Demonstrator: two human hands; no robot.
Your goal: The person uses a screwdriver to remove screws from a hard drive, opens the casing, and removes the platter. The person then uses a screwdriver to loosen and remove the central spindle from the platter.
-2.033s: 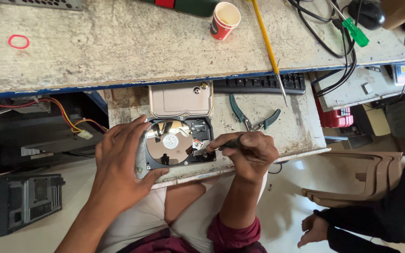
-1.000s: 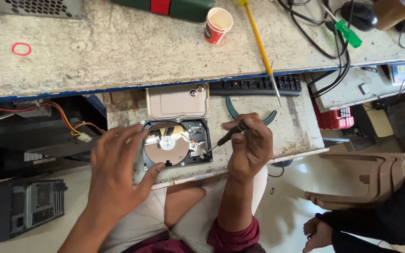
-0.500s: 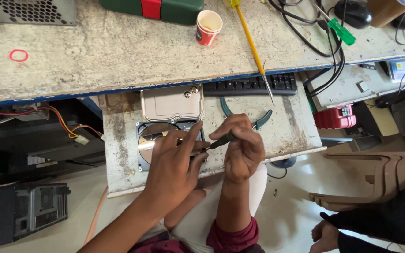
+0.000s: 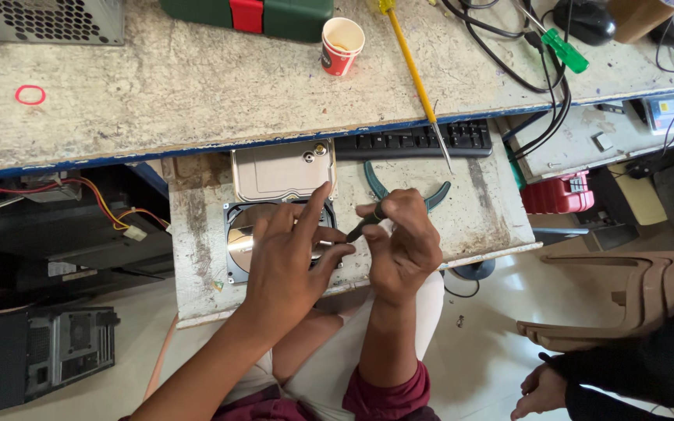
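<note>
While left hand [image 4: 286,261] rests spread over opened hard drive [image 4: 239,242], right hand [image 4: 403,242] grips dark tool [image 4: 362,224], tip angled left toward drive.

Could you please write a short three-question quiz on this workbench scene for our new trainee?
1. True or false: the left hand rests over the opened hard drive.
2. What does the right hand hold? A) paper cup B) dark slim tool C) keyboard
3. What lies just above the drive, on the same shelf?

Key: 1 true; 2 B; 3 the drive's removed metal cover.
</note>
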